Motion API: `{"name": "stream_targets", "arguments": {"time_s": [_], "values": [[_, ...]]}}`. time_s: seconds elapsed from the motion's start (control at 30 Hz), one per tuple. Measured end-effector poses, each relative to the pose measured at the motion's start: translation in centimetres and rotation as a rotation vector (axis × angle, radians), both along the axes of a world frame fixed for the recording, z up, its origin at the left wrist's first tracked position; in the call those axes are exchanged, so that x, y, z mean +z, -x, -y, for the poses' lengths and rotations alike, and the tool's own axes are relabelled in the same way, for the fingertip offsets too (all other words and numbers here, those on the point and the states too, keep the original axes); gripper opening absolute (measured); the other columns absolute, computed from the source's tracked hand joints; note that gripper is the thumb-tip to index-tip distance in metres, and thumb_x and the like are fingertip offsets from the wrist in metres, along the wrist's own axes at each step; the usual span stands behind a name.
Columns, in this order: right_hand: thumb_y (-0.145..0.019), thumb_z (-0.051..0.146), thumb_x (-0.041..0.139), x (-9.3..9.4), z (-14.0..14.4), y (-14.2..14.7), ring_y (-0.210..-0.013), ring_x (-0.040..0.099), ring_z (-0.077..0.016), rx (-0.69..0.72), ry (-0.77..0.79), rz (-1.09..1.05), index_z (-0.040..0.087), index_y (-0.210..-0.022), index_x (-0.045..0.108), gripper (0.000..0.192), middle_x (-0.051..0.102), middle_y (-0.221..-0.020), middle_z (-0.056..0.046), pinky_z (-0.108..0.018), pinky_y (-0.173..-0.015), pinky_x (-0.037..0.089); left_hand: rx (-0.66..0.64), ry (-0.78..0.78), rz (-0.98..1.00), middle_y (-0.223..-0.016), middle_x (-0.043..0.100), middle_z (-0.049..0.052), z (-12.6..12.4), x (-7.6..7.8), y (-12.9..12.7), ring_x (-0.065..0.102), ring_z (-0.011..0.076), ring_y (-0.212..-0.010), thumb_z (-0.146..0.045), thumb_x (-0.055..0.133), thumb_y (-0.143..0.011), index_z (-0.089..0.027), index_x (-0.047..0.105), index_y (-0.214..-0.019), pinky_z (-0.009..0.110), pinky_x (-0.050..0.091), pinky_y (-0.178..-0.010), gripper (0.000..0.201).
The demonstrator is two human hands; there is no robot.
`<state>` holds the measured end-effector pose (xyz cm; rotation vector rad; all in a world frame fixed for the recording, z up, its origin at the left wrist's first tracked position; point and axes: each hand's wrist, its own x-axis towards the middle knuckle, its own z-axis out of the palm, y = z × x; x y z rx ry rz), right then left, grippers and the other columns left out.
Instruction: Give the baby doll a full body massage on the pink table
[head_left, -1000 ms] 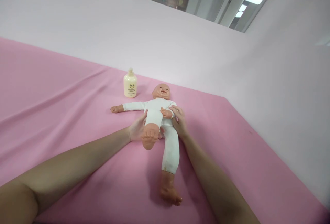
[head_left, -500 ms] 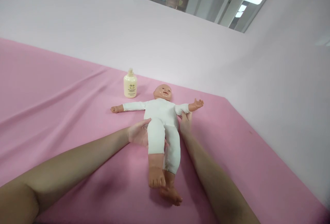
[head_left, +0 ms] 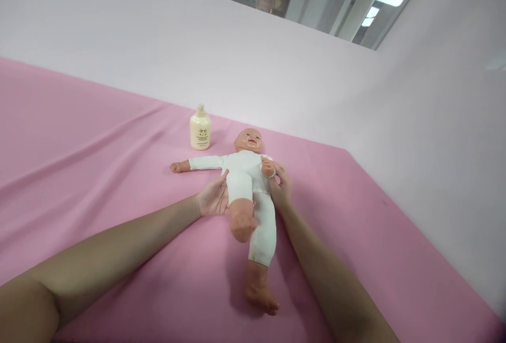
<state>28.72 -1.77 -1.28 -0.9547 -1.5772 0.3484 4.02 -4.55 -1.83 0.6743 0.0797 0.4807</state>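
In the head view, your left hand [head_left: 213,199] grips the raised leg of the plastic baby doll in white clothes [head_left: 250,182], lying on the pink cloth [head_left: 98,174] at the frame's centre. Your right hand [head_left: 281,189] holds its arm, folded over the chest. A cream lotion bottle [head_left: 200,129] stands just above.

Bottle [head_left: 200,131] label print illegible

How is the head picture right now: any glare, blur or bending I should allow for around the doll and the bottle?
Head view: even, soft light with no glare on the doll or the lotion bottle; faint shadows beside the doll's legs and under both forearms; bright ceiling panels at top; the bottle's label is too small to read; the wall and cloth edges tilt and the near forearms stretch.
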Motion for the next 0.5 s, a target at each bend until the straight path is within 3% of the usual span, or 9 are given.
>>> {"name": "stream_targets", "arguments": {"time_s": [0.13,0.23,0.37,0.5], "values": [[-0.091,0.021,0.054,0.3,0.2,-0.3,-0.125,0.058,-0.0234,0.018,-0.07,0.173,0.031,-0.116,0.073,0.032,0.067,-0.128,-0.006,-0.046,-0.111,0.045,0.002,0.061,0.036,-0.126,0.07,0.019,-0.7,-0.9,0.0,0.069,0.0281,-0.112,-0.058,0.029,-0.103,-0.008,0.062,-0.131,0.037,0.049,-0.096,0.066],[-0.09,0.02,0.055,0.3,0.3,-0.3,-0.125,0.058,-0.0234,0.016,-0.047,0.167,0.03,-0.114,0.074,0.032,0.066,-0.129,-0.006,-0.047,-0.111,0.044,-0.022,0.057,0.072,-0.127,0.07,0.019,-0.7,-0.9,-0.1,0.068,0.0288,-0.115,-0.059,0.035,-0.101,-0.009,0.063,-0.129,0.035,0.049,-0.095,0.064],[-0.086,0.026,0.061,0.2,0.1,0.3,-0.122,0.059,-0.0233,0.002,0.026,-0.041,0.028,-0.112,0.072,0.028,0.068,-0.125,-0.006,-0.047,-0.112,0.043,-0.005,0.014,0.024,-0.119,0.072,0.018,-0.1,-0.2,-0.1,0.068,0.0306,-0.113,-0.065,0.022,-0.102,-0.006,0.064,-0.127,0.039,0.049,-0.095,0.077],[-0.085,0.034,0.063,0.0,-0.3,0.5,-0.11,0.065,-0.0226,-0.023,0.202,-0.307,0.024,-0.12,0.062,0.036,0.068,-0.123,-0.008,-0.044,-0.1,0.052,-0.146,-0.089,-0.059,-0.115,0.073,0.021,0.3,0.1,0.1,0.07,0.0347,-0.107,-0.073,0.028,-0.097,-0.005,0.06,-0.134,0.044,0.05,-0.092,0.084]]}}
